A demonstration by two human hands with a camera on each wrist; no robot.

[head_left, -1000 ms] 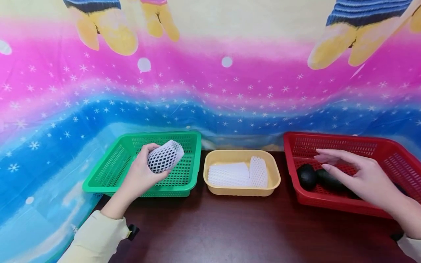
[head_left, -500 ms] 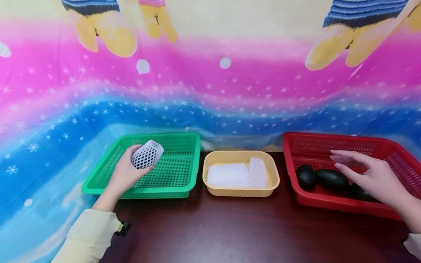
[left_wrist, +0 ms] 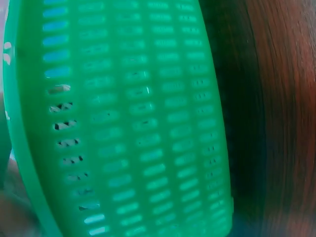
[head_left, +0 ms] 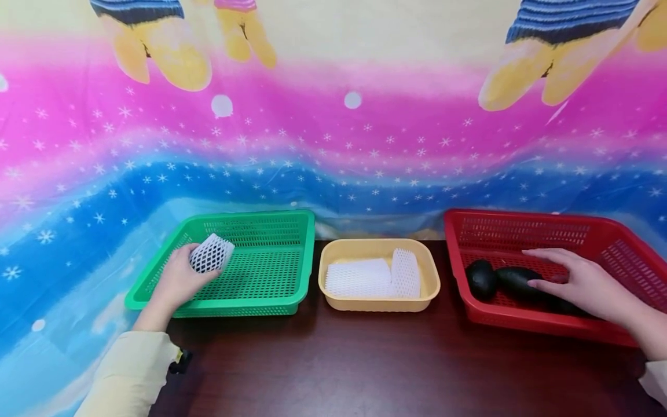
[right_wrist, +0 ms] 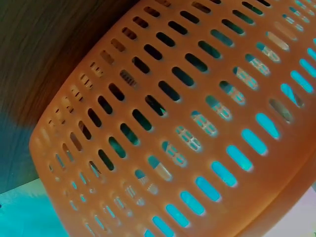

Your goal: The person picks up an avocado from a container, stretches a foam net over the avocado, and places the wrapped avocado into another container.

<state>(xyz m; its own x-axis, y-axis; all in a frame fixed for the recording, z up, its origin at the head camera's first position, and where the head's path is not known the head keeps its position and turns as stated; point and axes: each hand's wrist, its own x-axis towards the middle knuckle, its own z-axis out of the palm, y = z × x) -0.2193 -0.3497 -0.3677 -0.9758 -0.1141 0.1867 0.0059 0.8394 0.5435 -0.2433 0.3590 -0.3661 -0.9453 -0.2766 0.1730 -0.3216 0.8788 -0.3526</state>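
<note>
In the head view my left hand (head_left: 176, 281) grips a dark fruit in a white foam net sleeve (head_left: 212, 255), low inside the left part of the green basket (head_left: 304, 260). The dark surface shows through the mesh. On the right, my right hand (head_left: 589, 284) reaches over the front rim of the red basket (head_left: 500, 315), fingers apart and slightly bent. Its thumb overlaps a dark, glossy avocado (head_left: 516, 281). Another avocado (head_left: 482, 279) lies to its left, and a further dark one is partly hidden under the hand.
Between the baskets stands a yellow tray (head_left: 328, 298) holding white foam net sleeves (head_left: 359, 277). All stand on a dark brown table (head_left: 323, 359) before a printed cloth (head_left: 333, 145). The wrist views mostly show the green basket's wall (left_wrist: 118, 118) and the red basket's slotted wall (right_wrist: 197, 98).
My left hand has moved left and down into the green basket with the sleeved fruit. My right hand first shifted right, then lowered toward the avocados in the red basket.
</note>
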